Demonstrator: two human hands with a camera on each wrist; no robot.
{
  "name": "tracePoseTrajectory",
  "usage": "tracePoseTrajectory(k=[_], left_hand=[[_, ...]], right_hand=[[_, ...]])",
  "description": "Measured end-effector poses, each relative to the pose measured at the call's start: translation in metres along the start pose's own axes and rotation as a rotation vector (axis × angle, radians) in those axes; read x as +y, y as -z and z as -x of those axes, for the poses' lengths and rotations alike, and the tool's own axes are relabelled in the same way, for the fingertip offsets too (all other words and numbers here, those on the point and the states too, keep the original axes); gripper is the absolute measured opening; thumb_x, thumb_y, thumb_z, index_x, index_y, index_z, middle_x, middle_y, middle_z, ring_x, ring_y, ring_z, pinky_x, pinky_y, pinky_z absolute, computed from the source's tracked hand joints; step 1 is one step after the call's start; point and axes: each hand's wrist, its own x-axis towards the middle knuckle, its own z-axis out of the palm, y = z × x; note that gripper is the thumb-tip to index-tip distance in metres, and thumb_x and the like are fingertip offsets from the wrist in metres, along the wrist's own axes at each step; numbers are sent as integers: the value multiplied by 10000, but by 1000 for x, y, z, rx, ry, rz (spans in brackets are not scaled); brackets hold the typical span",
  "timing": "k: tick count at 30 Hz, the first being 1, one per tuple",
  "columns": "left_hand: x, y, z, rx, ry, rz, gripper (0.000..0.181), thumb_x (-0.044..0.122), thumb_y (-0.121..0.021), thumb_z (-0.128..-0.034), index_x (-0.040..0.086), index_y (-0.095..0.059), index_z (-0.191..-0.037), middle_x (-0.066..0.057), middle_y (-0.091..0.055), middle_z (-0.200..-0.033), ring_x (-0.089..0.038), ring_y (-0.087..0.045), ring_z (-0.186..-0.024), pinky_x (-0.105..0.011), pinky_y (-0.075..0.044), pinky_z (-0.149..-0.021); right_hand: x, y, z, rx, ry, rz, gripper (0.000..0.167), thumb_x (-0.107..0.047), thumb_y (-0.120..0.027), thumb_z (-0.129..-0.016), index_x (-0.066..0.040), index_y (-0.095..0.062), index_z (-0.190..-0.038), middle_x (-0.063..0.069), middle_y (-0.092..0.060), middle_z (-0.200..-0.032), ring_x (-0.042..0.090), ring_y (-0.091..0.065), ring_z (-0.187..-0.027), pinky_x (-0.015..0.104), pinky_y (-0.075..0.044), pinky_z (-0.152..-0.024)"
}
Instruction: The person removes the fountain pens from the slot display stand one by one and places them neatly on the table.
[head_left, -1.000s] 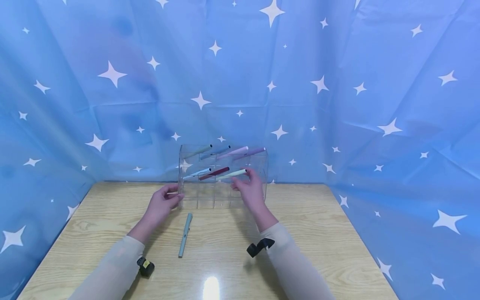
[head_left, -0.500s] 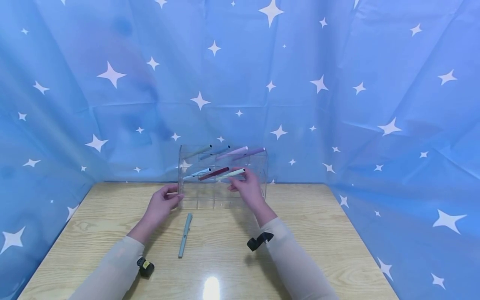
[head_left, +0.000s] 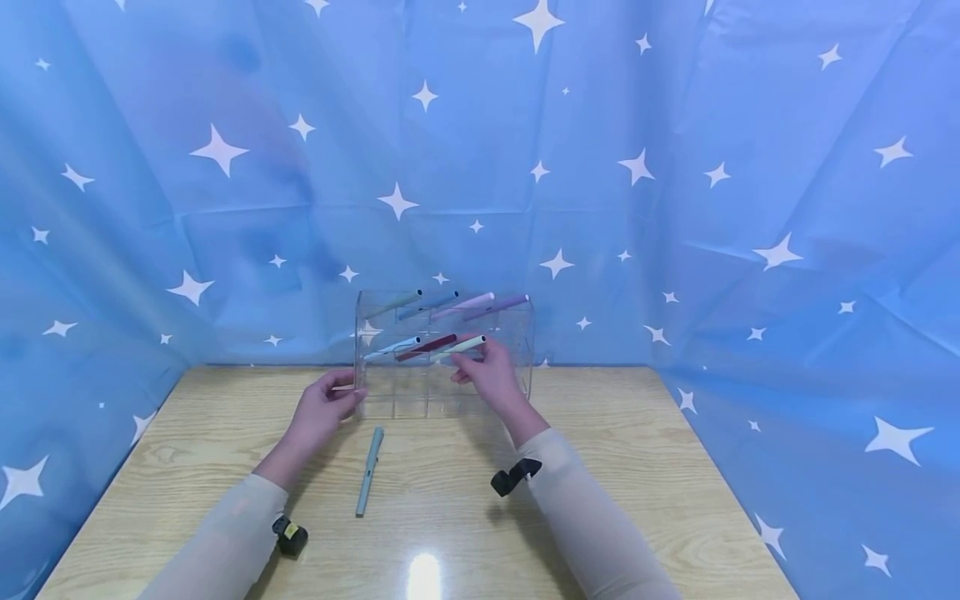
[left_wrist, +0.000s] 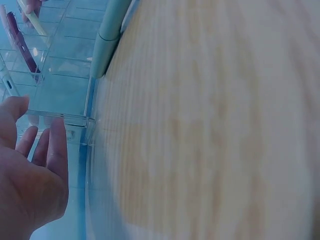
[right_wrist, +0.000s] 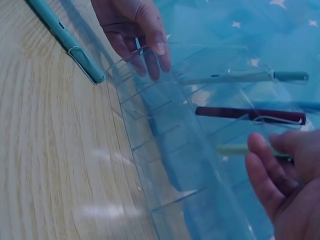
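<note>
A clear multi-tier pen rack (head_left: 395, 407) stands at the back of the table, pens leaning in its compartments. At its left end, my left hand (head_left: 321, 410) holds the side edge, thumb in front and fingers at the side, as the right wrist view also shows (right_wrist: 134, 30). My right hand (head_left: 497, 382) pinches a pale green pen (head_left: 461, 346) between thumb and fingers, in the middle tier. Just left of it lean a dark red pen (head_left: 426, 347) and a light blue pen (head_left: 392, 348). In front of the rack lies a teal pen (head_left: 369, 472).
Several pens fill the rack's upper tier, among them a pink pen (head_left: 465, 306) and a purple pen (head_left: 497, 307). Behind the wood-grain table (head_left: 600, 467) hangs a blue star-patterned cloth (head_left: 480, 167), close to the rack.
My right hand has shifted slightly left with the pale green pen, bringing it nearer the dark red one. The left hand stays at the rack's edge, and the teal pen lies as before.
</note>
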Motion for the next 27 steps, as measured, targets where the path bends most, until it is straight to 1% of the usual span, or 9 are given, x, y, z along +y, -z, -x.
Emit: tracePoseTrajectory(k=[4, 6, 7, 9, 12, 15, 19, 22, 27], left_hand=[[-1, 0, -1, 4, 4, 3, 473, 139, -727, -1090, -39, -579, -1503, -297, -627, -1453, -160, -701, -1162, -282, -646, -954], [-1, 0, -1, 5, 8, 6, 469, 133, -725, -1089, -36, -580, -1502, -292, -631, -1450, -165, -700, -1162, -288, -646, -959], [-1, 0, -1, 5, 9, 6, 468, 130, -724, -1090, -39, -579, -1502, -292, -632, -1447, -169, -702, -1161, -293, -647, -961], [-1, 0, -1, 2, 6, 6, 471, 125, -716, -1094, -51, -571, -1506, -297, -633, -1445, -175, -705, -1164, -315, -649, -974], [-2, -1, -1, -1, 7, 12, 475, 109, -708, -1094, -62, -560, -1512, -301, -629, -1449, -180, -705, -1166, -349, -646, -999], [-2, 0, -1, -1, 9, 14, 480, 104, -711, -1092, -63, -557, -1514, -294, -631, -1450, -167, -703, -1158, -357, -645, -1006], [-2, 0, 0, 1, 8, 11, 496, 121, -718, -1092, -62, -552, -1521, -289, -631, -1453, -156, -701, -1156, -343, -647, -994], [0, 0, 1, 1, 7, 16, 505, 133, -724, -1092, -60, -549, -1525, -291, -628, -1457, -172, -702, -1173, -347, -648, -994], [0, 0, 1, 0, 6, 17, 513, 136, -728, -1089, -57, -547, -1529, -292, -622, -1465, -191, -699, -1189, -359, -645, -1006]], right_hand=[[0, -3, 0, 32, 9, 0, 210, -102, -755, -1061, -86, -737, -1270, 141, -786, -1158, 240, -781, -744, 383, -703, -731], [0, -4, 1, 49, 9, -7, 200, -109, -757, -1061, -87, -747, -1260, 142, -790, -1148, 230, -773, -734, 369, -700, -720], [0, -4, 1, 59, 8, -15, 200, -107, -758, -1060, -87, -751, -1259, 164, -789, -1152, 218, -765, -727, 358, -697, -712], [0, -4, 2, 81, 10, -44, 201, -101, -761, -1058, -82, -758, -1258, 201, -780, -1157, 195, -746, -705, 335, -690, -693], [1, -3, 4, 120, 31, -92, 191, -83, -765, -1053, -68, -771, -1243, 216, -766, -1151, 158, -714, -676, 306, -677, -671], [1, 0, 6, 152, 61, -121, 167, -88, -771, -1052, -68, -787, -1217, 164, -761, -1126, 137, -696, -660, 289, -668, -661], [0, 4, 9, 169, 93, -127, 146, -129, -778, -1058, -87, -798, -1196, 98, -754, -1141, 142, -695, -666, 279, -664, -660], [0, 6, 12, 180, 102, -138, 147, -146, -783, -1057, -94, -801, -1194, 94, -753, -1159, 144, -692, -665, 276, -659, -656], [-2, 9, 15, 196, 103, -182, 161, -122, -797, -1040, -80, -798, -1196, 97, -775, -1167, 121, -675, -645, 257, -653, -642]])
